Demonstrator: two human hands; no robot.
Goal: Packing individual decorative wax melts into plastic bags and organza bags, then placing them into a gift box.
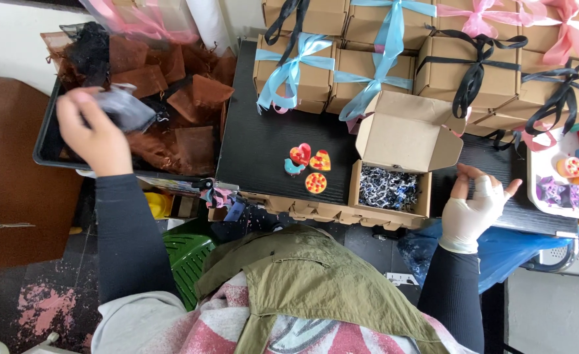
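Observation:
My left hand (94, 136) is raised over a black tray (45, 147) at the left and grips a small grey sheer pouch (126, 109). The tray is heaped with brown and black sheer pouches (184, 105). My right hand (476, 206), in a thin white glove, rests on the black table (263, 141) with fingers apart, just right of an open cardboard box (394, 164) filled with shredded dark paper (388, 188). Left of the box lie several small colourful charms (309, 167), heart shaped and round.
Closed cardboard boxes tied with light blue (296, 65), black (473, 69) and pink (565, 26) ribbons are stacked along the back. A white tray (533, 177) of colourful charms stands at the right. A green plastic basket (187, 255) sits below the table.

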